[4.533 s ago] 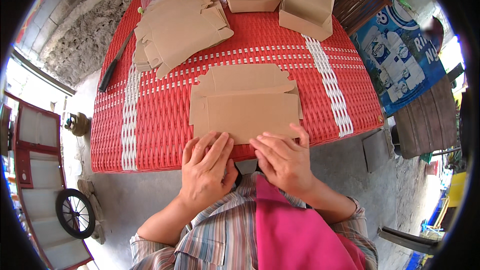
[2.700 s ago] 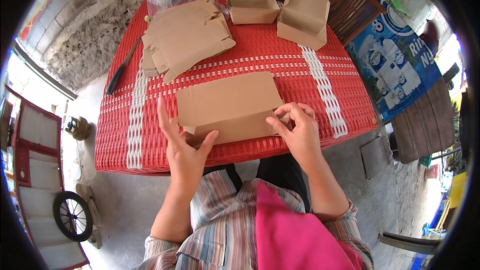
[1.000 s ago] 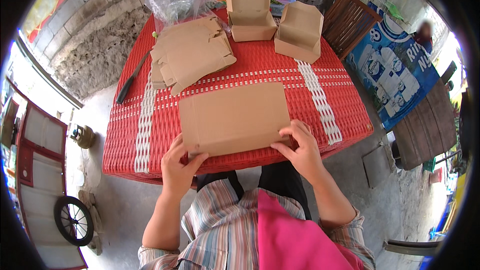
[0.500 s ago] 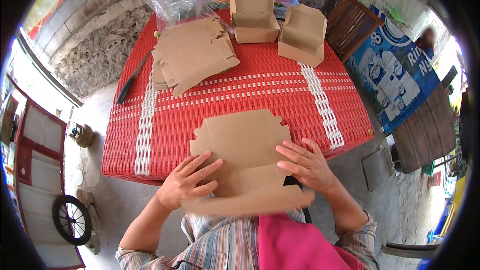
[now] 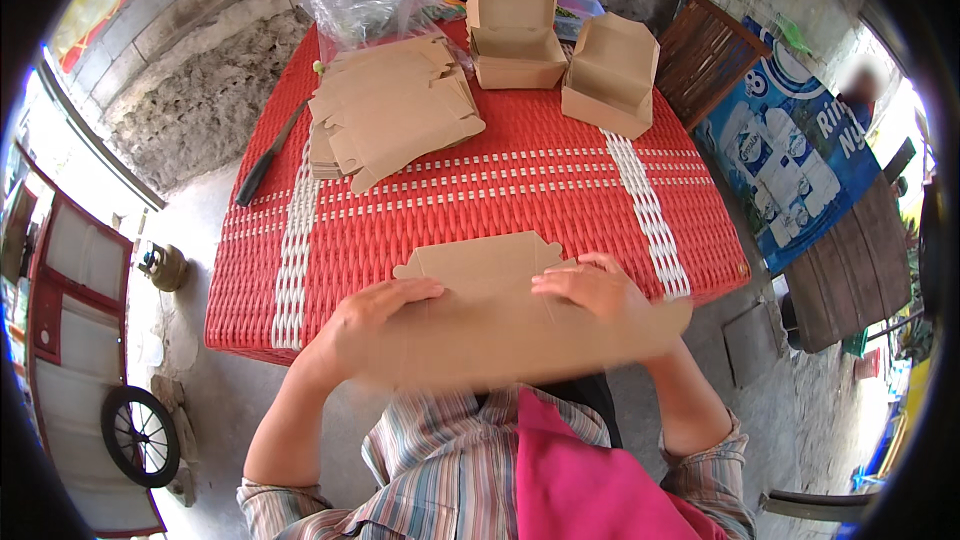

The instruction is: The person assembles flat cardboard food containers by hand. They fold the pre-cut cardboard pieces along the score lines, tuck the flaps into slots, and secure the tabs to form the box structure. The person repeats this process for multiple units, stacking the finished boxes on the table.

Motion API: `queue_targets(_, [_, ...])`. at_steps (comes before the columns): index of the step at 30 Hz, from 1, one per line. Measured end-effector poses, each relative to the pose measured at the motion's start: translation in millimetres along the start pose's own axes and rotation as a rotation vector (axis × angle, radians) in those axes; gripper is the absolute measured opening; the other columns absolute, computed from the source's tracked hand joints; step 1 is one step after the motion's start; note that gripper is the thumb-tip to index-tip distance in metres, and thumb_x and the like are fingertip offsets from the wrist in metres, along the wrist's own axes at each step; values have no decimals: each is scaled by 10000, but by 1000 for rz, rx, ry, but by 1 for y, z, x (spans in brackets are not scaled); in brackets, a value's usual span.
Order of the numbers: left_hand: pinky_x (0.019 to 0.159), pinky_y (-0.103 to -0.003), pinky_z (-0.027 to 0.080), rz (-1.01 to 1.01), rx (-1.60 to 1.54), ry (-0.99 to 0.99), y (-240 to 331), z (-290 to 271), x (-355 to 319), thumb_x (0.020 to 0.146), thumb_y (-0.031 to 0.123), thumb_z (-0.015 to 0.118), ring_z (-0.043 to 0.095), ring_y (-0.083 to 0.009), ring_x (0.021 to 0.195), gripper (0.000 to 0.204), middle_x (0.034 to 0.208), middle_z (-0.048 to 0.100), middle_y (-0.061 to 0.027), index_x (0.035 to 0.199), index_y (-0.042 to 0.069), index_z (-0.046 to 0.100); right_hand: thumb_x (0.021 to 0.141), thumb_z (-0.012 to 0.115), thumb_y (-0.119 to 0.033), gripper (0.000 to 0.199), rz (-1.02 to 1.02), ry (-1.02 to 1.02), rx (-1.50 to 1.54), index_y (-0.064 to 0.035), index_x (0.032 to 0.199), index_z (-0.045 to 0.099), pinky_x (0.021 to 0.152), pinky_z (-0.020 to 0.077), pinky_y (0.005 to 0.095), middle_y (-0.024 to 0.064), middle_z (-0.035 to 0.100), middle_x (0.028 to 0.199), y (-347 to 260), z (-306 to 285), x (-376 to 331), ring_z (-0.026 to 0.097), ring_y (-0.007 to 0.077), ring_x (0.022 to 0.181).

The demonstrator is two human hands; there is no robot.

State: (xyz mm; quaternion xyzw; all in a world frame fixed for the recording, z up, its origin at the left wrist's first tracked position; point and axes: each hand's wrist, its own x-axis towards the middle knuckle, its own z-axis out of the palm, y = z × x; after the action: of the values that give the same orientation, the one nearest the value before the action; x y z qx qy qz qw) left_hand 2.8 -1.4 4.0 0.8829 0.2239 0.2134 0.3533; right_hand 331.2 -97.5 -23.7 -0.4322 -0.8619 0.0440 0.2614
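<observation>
Seeing two boxes already in shape at the far end of the red woven tabletop: one left-hand box and, just beside, a right-hand box, both with raised lids. Only partway there, at a guess: the cardboard blank, down at the near edge and reaching past toward the striped shirt. Left hand with fingers laid on one side, right hand likewise opposite; can't tell a real grip from a light press, thumbs being out of sight. Not folded up yet: a flat stack, too overlapped to count. Near panel badly blurred, blue tub mostly hidden.
</observation>
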Motion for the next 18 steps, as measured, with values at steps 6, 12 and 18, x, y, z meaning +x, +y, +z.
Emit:
queue_targets(6, [896, -339, 498, -323, -223, 442, -16, 20, 21, 842, 176, 754, 661, -210, 997, 542, 1056, 695, -152, 1292, -32, 536, 774, 809, -181, 569, 443, 93, 416, -33, 1268, 570, 851, 504, 373, 137, 665, 1077, 2, -5, 26, 634, 272, 1030])
queue_targets(12, [918, -387, 493, -451, -176, 617, -13, 28, 31, 783, 143, 794, 629, -278, 1069, 813, 1162, 632, -182, 1460, 77, 349, 824, 759, -34, 685, 652, 250, 853, 14, 1417, 419, 883, 504, 302, 121, 657, 1139, 19, -10, 53, 619, 152, 1060])
queue_targets(18, [952, -478, 498, -454, 30, 730, 1, 38, 38, 756, 71, 793, 563, -379, 1152, 985, 1336, 468, -210, 1523, 177, 185, 813, 783, -118, 742, 718, 366, 714, -64, 1442, 393, 889, 493, 350, 208, 666, 1145, 30, 12, 69, 632, 239, 1099])
